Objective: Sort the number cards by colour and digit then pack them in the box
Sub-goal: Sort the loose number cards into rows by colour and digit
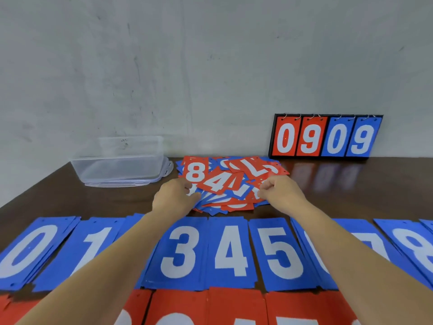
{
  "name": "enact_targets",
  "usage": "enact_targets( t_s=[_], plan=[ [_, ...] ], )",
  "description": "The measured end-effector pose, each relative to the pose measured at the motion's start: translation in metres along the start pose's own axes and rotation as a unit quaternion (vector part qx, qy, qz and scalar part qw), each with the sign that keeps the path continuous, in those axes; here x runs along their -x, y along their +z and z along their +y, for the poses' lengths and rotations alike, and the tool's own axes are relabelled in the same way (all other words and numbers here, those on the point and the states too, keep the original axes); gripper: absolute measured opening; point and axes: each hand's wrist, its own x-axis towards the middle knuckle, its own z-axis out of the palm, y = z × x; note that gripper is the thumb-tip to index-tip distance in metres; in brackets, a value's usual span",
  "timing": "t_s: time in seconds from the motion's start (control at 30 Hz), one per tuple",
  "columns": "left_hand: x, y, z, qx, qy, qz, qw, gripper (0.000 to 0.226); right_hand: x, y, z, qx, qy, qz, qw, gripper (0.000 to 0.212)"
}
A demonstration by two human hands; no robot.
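the unsorted pile [230, 181] of red and blue number cards lies mid-table, just beyond both hands. the left hand [175, 197] curls its fingers onto the pile's near-left edge and the right hand [280, 193] pinches at its near-right edge. which card each holds cannot be told. the sorted blue row [229, 252] runs crosswise between person and pile. the clear box [117, 167] stands left of the pile, nearer the left hand.
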Motion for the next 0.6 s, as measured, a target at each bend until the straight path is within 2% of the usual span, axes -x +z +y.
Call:
enact_targets(
  t_s=[0.13, 0.23, 0.37, 0.5, 0.57, 0.6],
  plan=[
    [-0.029, 0.014, 0.014, -0.020, 0.002, -0.004, 1.000, 0.065, -0.021, 0.018, -0.006, 0.021, -0.022, -0.006, 1.000, 0.033],
    [-0.047, 0.028, 0.018, -0.048, -0.013, -0.022, 0.999, 0.079, -0.033, 0.031, -0.009, 0.037, -0.084, -0.047, 0.995, 0.052],
    [-0.059, 0.042, 0.019, -0.139, -0.022, -0.032, 0.990, 0.089, -0.038, 0.044, -0.010, 0.125, -0.143, -0.103, 0.976, 0.054],
    [-0.064, 0.039, 0.025, -0.172, -0.018, -0.039, 0.984, 0.080, -0.032, 0.034, -0.003, 0.202, -0.181, -0.094, 0.958, 0.048],
    [-0.065, 0.037, 0.028, -0.180, -0.011, -0.022, 0.983, 0.065, -0.028, 0.027, 0.004, 0.212, -0.189, -0.091, 0.954, 0.046],
    [-0.065, 0.037, 0.029, -0.179, -0.003, 0.002, 0.984, 0.050, -0.026, 0.024, 0.008, 0.211, -0.190, -0.093, 0.954, 0.044]
  ],
)
